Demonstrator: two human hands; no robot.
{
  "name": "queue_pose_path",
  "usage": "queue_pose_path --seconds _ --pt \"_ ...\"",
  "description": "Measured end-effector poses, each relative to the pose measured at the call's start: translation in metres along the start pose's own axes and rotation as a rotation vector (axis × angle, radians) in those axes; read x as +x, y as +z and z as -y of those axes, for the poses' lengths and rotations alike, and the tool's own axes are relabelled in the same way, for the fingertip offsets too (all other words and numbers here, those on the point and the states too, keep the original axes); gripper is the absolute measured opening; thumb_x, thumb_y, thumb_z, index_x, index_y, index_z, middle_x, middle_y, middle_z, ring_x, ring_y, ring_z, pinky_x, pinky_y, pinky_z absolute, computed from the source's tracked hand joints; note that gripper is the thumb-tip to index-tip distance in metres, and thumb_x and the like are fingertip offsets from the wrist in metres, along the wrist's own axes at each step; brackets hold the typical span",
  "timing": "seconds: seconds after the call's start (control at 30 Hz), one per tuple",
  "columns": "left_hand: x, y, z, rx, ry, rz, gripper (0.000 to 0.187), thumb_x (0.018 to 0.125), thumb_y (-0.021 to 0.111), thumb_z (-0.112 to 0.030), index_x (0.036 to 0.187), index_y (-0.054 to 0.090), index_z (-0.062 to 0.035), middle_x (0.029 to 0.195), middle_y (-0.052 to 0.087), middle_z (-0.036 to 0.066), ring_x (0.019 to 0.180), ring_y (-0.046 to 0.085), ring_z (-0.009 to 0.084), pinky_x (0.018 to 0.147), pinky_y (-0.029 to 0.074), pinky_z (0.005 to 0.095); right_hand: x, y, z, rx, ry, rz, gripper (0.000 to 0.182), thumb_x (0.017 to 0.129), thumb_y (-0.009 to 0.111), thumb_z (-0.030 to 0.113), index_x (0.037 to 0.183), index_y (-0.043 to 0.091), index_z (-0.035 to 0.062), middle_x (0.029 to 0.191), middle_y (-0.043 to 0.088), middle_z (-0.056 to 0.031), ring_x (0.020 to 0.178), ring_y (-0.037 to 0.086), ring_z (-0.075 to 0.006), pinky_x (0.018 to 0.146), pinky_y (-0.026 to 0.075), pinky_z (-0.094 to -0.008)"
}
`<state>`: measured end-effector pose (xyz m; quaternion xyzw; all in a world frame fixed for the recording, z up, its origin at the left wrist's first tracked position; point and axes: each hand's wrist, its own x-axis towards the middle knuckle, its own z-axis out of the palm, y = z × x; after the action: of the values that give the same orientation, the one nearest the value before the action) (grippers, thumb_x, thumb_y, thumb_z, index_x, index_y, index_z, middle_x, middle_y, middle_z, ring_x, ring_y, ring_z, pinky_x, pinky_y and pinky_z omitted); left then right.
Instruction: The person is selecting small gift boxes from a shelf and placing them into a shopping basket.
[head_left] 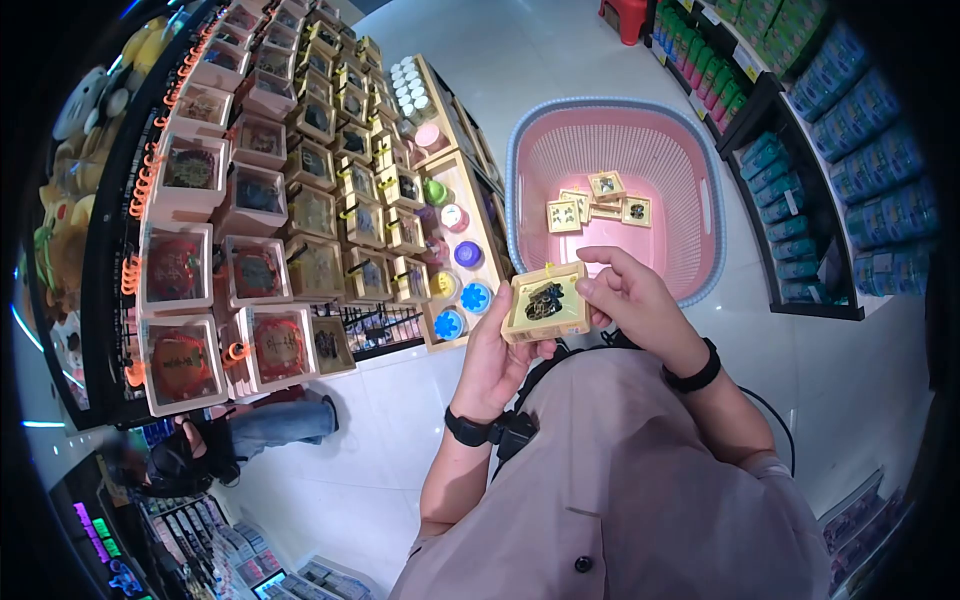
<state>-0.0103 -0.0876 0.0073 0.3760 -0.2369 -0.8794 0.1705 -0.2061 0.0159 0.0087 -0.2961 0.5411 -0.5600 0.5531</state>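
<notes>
Between my two hands is a small cream-coloured box with a clear front, dark beaded jewellery showing inside. My left hand grips its left side and underside. On the right edge, my right hand pinches the box with thumb and fingers. Just beyond stands a pink basket with a blue rim. Several similar small boxes lie loosely piled on its bottom.
At left, a rack holds rows of hanging boxes, beside a wooden tray of colourful jars. Shelves of bottles line the right. A red stool stands at the back. Another person's leg shows at lower left.
</notes>
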Motion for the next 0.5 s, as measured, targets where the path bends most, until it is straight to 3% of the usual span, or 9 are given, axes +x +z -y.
queue_pose_path --seconds 0.5 --pt "-0.001 0.002 0.003 -0.085 -0.050 0.055 0.050 0.108 0.040 -0.049 0.128 0.056 -0.0066 0.100 0.073 0.011 0.073 0.071 0.0193 0.064 0.059 0.0289 0.006 -0.007 -0.019 0.152 0.136 0.011 0.040 0.106 0.055 0.025 0.136 0.052 0.0001 0.092 0.068 -0.0017 0.069 0.062 -0.0050 0.061 0.052 -0.0197"
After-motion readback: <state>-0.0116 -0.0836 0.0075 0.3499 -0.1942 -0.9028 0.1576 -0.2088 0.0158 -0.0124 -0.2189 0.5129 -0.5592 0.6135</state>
